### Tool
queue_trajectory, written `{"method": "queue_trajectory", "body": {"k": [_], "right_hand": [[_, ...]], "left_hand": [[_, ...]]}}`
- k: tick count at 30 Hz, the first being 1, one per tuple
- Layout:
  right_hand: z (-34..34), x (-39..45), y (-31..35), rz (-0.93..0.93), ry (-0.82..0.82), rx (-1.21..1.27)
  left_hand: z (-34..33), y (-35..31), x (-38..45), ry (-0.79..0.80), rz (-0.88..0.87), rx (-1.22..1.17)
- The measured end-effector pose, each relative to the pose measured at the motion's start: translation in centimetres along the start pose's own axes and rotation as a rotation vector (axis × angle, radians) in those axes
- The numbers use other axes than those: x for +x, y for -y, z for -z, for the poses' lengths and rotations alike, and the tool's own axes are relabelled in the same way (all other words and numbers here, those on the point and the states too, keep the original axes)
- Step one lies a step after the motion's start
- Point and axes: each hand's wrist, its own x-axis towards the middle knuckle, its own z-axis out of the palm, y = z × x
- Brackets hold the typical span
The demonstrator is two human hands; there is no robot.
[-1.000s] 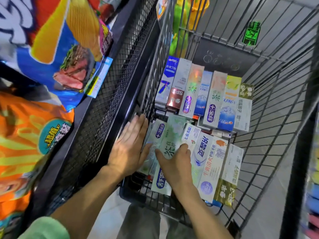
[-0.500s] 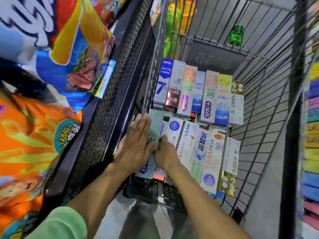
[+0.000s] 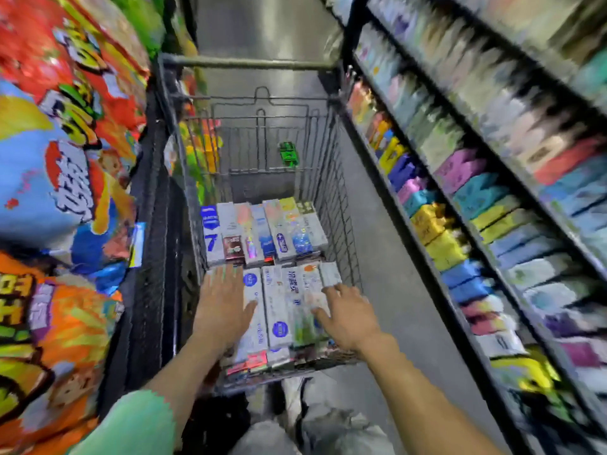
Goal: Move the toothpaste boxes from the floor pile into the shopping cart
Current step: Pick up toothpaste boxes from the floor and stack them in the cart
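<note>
The toothpaste boxes (image 3: 276,300) lie flat in two neat rows on the bottom of the shopping cart (image 3: 331,205) — slim, mostly white cartons with blue, green and red print. The left hand (image 3: 221,310) rests on the near row with fingers straight and together; the right hand (image 3: 349,318) touches that row's right side — fingers spread, gripping nothing.

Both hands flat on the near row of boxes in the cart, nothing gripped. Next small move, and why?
Probably lift both hands off and turn back for more boxes. The left hand and right hand lie open on the near row of toothpaste boxes, which sits side by side and level in the grey wire shopping cart, like the far row of boxes. Nothing looks askew, though the frame is blurred.
</note>
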Motion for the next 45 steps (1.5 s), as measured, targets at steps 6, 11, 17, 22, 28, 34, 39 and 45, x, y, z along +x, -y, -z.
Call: {"method": "queue_trajectory", "body": {"k": [6,11,17,22,28,34,39,45], "right_hand": [[3.6,-10.4,-9.0,-0.289,-0.168,-0.007],[4.2,-22.9,-16.8,-0.552,-0.325,0.051],[-1.0,-43.3,-25.4,-0.969,-0.410,0.090],[-8.2,-60.1,-27.7,-1.283,-0.395,0.239],[-16.1,-74.9,-25.6,-1.614,-0.412,0.363],[-22.5,-83.7,-20.8,-1.871,-0.438,0.448],[-25.8,-87.8,-17.8,-2.043,-0.457,0.563],[-29.5,-89.2,-17.9,-2.248,-0.465,0.657]], "left_hand": [[7.1,-13.4,0.3,-0.115,-0.449,0.066],[10.7,-28.3,-2.3,-0.157,-0.809,0.146],[11.5,-46.4,-14.4,-0.169,-1.122,0.132],[9.8,-57.6,-29.0,-0.127,-1.419,0.220],[6.6,-66.4,-43.9,-0.088,-1.746,0.307],[2.7,-70.8,-55.7,-0.048,-2.095,0.342],[-0.5,-74.0,-62.5,-0.008,-2.314,0.361],[-5.8,-79.0,-66.5,0.126,-2.459,0.432]]}}
